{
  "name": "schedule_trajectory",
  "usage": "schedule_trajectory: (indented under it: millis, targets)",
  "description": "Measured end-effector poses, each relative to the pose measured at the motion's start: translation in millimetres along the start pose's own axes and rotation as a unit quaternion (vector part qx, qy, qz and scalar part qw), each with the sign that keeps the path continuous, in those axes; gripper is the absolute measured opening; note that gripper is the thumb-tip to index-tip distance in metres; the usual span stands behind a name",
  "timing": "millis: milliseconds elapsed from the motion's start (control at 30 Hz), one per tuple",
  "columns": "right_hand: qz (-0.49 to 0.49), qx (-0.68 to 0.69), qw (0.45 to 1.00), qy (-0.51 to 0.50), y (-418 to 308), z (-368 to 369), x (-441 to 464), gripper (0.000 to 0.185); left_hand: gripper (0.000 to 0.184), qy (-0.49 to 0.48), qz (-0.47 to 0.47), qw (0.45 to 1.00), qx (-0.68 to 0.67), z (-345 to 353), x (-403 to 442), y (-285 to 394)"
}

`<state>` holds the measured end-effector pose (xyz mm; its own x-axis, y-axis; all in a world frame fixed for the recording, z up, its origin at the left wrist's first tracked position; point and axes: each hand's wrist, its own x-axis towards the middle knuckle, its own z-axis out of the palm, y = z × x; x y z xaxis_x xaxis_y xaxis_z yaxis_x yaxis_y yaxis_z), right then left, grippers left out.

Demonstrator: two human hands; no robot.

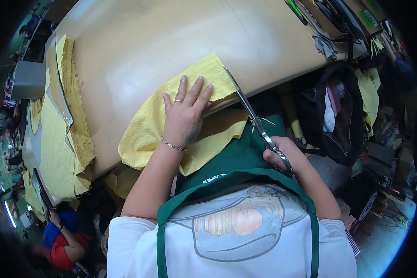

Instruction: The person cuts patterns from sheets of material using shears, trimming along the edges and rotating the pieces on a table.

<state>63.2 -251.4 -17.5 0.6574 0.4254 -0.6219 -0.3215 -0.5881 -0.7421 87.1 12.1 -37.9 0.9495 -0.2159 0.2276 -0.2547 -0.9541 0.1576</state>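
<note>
Tan and smooth, the tabletop [180, 41] spreads from nine o'clock round to one, with layered yellow fabric [55, 134] lying along it towards nine. The yellow cloth [148, 120] being worked sits just off centre towards eleven o'clock, partly on the table and partly hanging over its near edge, above the green apron [231, 160]. The scissors [259, 127] slant from one o'clock down to four, blades at the cloth's right-hand edge; how wide they stand, I cannot tell. The right hand [287, 150], at about four, has its fingers wrapped round the handles. The left hand [184, 113] lies spread on the cloth, palm down, gripping nothing visibly. The step looks like trimming that edge; any further cut would call for firm, flat fabric and steady blade alignment.
</note>
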Motion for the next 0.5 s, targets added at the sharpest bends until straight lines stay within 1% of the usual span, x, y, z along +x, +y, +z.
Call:
schedule_trajectory:
  millis: [300, 400, 500]
  targets:
    - [0.028, -0.02, 0.999, 0.038, -2.3, 2.0, -6.1, 0.068, 0.034, 0.001, 0.003, 1.0, -0.003, -0.2, 0.0, -0.6]
    - [0.041, -0.024, 0.998, 0.028, -2.3, -1.9, -8.0, 0.066, 0.034, 0.001, 0.003, 1.0, -0.004, 0.5, -0.3, -1.0]
    - [0.002, -0.008, 1.0, 0.012, -2.8, -4.3, -6.3, 0.066, 0.034, 0.001, 0.006, 1.0, -0.005, 0.3, -1.0, -1.3]
